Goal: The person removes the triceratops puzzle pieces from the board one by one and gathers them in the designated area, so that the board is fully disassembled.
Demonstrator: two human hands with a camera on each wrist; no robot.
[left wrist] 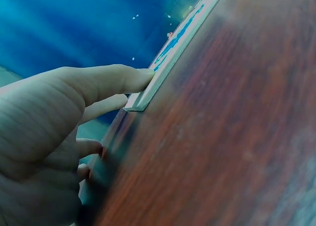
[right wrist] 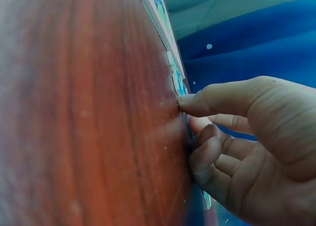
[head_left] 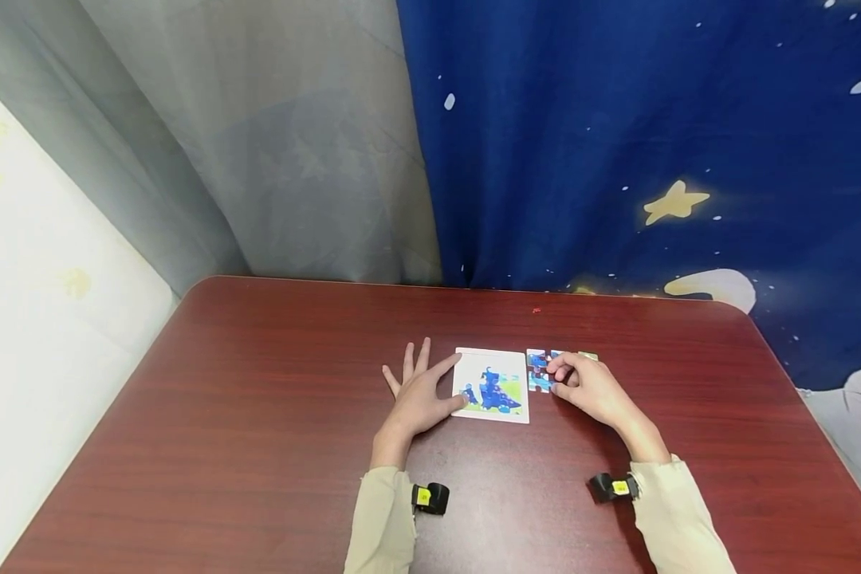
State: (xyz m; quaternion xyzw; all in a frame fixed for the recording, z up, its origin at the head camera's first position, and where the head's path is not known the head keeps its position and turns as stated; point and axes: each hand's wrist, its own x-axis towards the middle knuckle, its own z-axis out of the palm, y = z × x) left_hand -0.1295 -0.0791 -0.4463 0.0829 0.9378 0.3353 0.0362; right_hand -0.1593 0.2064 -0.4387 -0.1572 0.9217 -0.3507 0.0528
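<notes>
A white-framed jigsaw board (head_left: 491,416) lies on the table, partly filled with blue and green picture pieces. My left hand (head_left: 422,396) is spread at its left side, thumb pressed on the lower left corner and index fingertip at the upper left. In the left wrist view, the left thumb (left wrist: 123,79) lies over the frame's edge. Loose puzzle pieces (head_left: 537,359) sit right beside the board. My right hand (head_left: 590,388) pinches a blue puzzle piece (head_left: 540,383) among them, thumb at its near edge, other fingers curled. The right hand hides part of these pieces.
A green-edged piece (head_left: 588,355) shows behind the right hand. Toward the back of the brown table (head_left: 273,446) lies a tiny red bit (head_left: 536,311). Grey and blue curtains (head_left: 545,143) hang along the far edge, and a white surface (head_left: 36,335) borders the left.
</notes>
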